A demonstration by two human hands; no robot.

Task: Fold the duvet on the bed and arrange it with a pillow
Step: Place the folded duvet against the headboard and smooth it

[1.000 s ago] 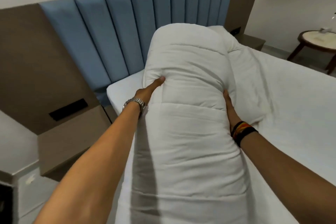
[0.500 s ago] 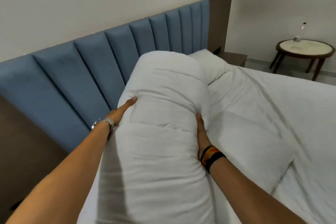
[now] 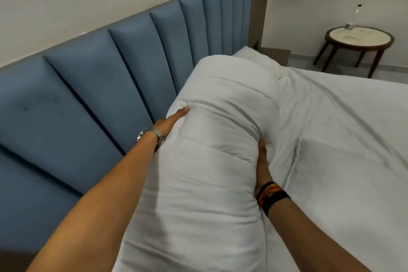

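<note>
The folded white duvet [image 3: 212, 157] forms a thick roll along the blue headboard [image 3: 92, 95], on the white bed [image 3: 344, 183]. My left hand [image 3: 174, 119] presses its left side, with the thumb on top and the fingers hidden between roll and headboard. My right hand [image 3: 261, 161] holds its right side, fingers tucked underneath. One white pillow [image 3: 256, 59] lies behind the roll's far end, and another pillow [image 3: 342, 161] lies flat to the right of my right hand.
A low wooden nightstand [image 3: 276, 55] sits past the far corner of the bed. A round side table [image 3: 359, 37] with a clear bottle on it stands on the floor at the back right.
The view has swung right along the headboard and the left nightstand is gone from sight. Both hands have kept their grip on the duvet roll and carried it toward the far pillow.
</note>
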